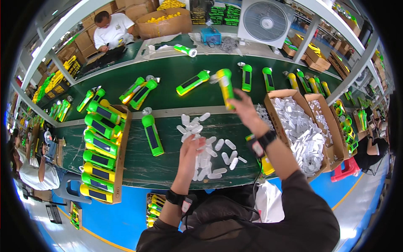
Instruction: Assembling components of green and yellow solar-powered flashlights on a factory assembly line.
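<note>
My right hand (244, 107) reaches over the far side of the bench, its fingers closed on the lower end of a yellow and green flashlight (226, 86). The flashlight's head points away from me. Over a loose pile of white oval plastic pieces (203, 161) hovers my left hand (191, 147), fingers loosely apart; no held piece shows in it. Left of that hand a green flashlight (152, 134) with a dark panel lies on the green bench (138, 170). Another green and yellow flashlight (193, 82) rests beyond, on the green belt (168, 67).
At left, a cardboard box (121, 168) holds stacked flashlights. Boxes of white pieces (298, 138) and small parts (321, 119) stand at right. More flashlights (247, 77) line the belt. A fan unit (266, 23) stands at the back; a co-worker (113, 29) sits at far left.
</note>
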Motion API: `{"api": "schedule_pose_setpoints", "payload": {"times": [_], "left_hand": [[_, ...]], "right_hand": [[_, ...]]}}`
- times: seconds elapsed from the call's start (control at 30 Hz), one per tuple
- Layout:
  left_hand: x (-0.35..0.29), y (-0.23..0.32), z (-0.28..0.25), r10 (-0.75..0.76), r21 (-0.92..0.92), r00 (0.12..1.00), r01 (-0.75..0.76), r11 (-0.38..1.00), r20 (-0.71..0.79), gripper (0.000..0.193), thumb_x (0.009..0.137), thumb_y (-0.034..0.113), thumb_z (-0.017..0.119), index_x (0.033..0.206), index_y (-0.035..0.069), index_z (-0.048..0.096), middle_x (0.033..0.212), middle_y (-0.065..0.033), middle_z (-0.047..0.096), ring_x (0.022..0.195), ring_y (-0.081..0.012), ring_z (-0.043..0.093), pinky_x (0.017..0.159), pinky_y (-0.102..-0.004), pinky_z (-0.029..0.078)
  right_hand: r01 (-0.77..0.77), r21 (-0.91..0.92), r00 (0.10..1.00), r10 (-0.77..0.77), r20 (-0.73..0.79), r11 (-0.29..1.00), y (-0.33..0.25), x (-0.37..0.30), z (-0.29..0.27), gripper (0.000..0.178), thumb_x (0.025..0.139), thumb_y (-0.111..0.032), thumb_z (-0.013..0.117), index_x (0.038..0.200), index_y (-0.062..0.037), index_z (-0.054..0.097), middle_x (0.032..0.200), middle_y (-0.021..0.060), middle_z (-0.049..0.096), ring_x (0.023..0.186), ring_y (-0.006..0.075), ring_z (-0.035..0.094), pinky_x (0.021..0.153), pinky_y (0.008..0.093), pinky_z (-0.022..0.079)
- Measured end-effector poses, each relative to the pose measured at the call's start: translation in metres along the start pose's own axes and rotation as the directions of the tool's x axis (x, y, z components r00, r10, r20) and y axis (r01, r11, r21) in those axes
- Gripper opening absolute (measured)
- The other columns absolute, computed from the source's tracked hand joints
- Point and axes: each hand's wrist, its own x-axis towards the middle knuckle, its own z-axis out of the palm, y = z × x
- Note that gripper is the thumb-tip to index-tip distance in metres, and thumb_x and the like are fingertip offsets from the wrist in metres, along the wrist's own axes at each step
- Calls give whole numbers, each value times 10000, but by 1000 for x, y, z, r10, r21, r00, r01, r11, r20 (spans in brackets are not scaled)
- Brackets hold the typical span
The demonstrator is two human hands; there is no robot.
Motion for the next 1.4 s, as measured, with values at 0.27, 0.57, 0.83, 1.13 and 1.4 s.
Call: {"api": "schedule_pose_setpoints", "payload": {"times": [0.27,0.57,0.83,1.13,1.4], "left_hand": [[-30,7,-35,1,25,999,0,1000,-34,407,966,177,455,1311,-37,421,1133,-143,608,1006,-198,595,853,-310,456],[-49,13,-71,-2,32,990,6,999,-139,335,972,156,464,1261,-12,456,1139,-127,590,1014,-183,575,861,-307,449],[-48,18,-73,-34,12,988,37,999,-152,329,971,157,466,1253,-12,454,1152,-137,577,1026,-200,574,870,-321,452],[14,22,-13,-73,-468,961,196,862,267,631,992,519,287,1319,-9,394,1302,-156,503,1194,-306,510,1001,-467,412],[-1,-2,38,-251,-439,805,522,731,538,654,987,550,257,1432,73,304,1325,-83,488,1201,-218,513,1003,-373,424]], "right_hand": [[-212,-826,870,-285,-403,522,57,157,-6,551,725,-271,693,1214,-94,510,1021,185,651,1001,358,615,866,484,484],[558,-825,671,-535,513,-91,31,148,114,808,644,36,669,1377,-105,360,1354,108,405,1267,303,375,1016,473,323],[783,-594,570,-169,804,-183,25,163,100,477,657,-20,732,1092,-93,550,1053,67,580,1083,261,549,1035,499,330],[966,-209,153,-309,938,-155,-76,-56,60,321,736,-110,630,1048,-80,563,1042,59,560,1076,226,548,1085,457,312],[919,-388,384,-408,828,77,-65,-138,18,435,754,-49,597,1186,-33,547,1336,232,429,1264,369,452,1071,443,362]]}}
